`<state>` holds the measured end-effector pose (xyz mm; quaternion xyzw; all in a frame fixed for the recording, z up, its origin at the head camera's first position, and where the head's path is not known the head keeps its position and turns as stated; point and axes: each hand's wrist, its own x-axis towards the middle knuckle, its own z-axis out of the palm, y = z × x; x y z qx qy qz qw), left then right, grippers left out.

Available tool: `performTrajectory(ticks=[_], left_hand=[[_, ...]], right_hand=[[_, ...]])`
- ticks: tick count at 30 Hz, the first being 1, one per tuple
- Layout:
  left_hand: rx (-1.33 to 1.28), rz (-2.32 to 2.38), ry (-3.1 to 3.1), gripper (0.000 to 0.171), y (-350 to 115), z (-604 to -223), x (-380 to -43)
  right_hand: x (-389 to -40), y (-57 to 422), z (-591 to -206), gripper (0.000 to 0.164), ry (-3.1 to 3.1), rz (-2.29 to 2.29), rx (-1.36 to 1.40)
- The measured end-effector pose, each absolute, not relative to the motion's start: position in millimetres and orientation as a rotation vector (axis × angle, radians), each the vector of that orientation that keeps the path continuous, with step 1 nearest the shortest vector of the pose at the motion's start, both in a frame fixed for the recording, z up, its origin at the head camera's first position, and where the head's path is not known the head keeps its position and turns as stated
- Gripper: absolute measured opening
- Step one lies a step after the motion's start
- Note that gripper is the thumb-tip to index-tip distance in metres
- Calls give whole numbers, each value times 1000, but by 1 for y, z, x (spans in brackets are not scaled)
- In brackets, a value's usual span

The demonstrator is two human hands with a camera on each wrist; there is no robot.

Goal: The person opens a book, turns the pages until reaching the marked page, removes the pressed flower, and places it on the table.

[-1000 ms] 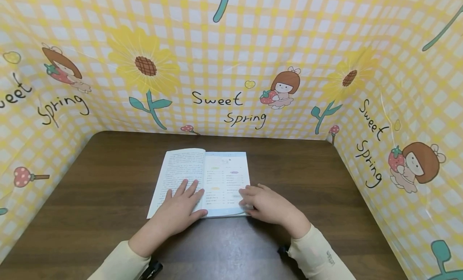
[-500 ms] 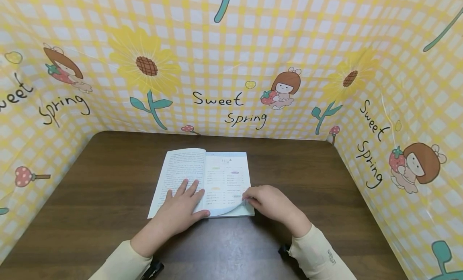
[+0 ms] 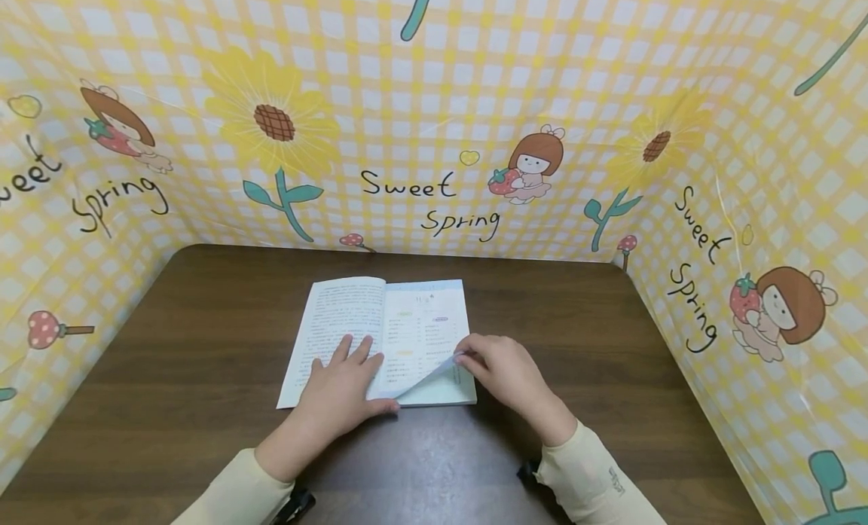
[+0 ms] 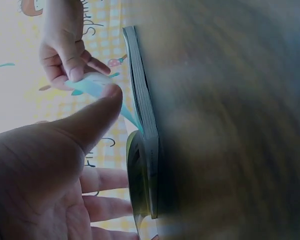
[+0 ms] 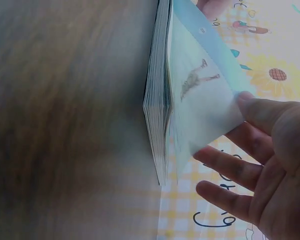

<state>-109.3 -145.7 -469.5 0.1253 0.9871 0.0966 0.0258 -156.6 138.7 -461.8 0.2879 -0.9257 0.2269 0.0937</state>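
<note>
An open book (image 3: 427,314) lies on the wooden table, printed text on its left page and a list with coloured labels on its right page. My left hand (image 3: 342,389) rests with fingers spread on the left page, its thumb reaching to the lower edge by the fold. The thumb and fingers of my right hand (image 3: 505,367) pinch the lower right corner of the right-hand page (image 5: 210,85), which is lifted and curls over. Beneath it another pale page shows. In the right wrist view the page's underside bears a small drawing, and the thick page block (image 5: 157,75) stays below.
A dark brown wooden table (image 3: 203,329) carries the book. Yellow-and-white checked cloth (image 3: 407,96) with sunflowers, cartoon figures and "Sweet Spring" lettering rises at the back and both sides.
My right hand went from lying at the page's right edge to pinching its corner, then raised the corner up and leftward. The left hand has stayed nearly in place.
</note>
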Motion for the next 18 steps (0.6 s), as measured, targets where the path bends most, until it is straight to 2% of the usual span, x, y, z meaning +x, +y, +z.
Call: performTrajectory(ticks=[9,12,15,18], left_hand=[[337,302,3078,70,-141,-469,-112],[336,306,3086,68,-141,-469,-112],[328,328,3099,73,-141,-470,-111],[318,373,3120,88,-141,-472,-109]], right_hand=[[-155,138,-457,8,-2687,729,814],[-156,140,-455,16,-2662,747,790],[-157,142,-454,25,-2628,772,770],[-157,144,-453,27,-2610,798,771]])
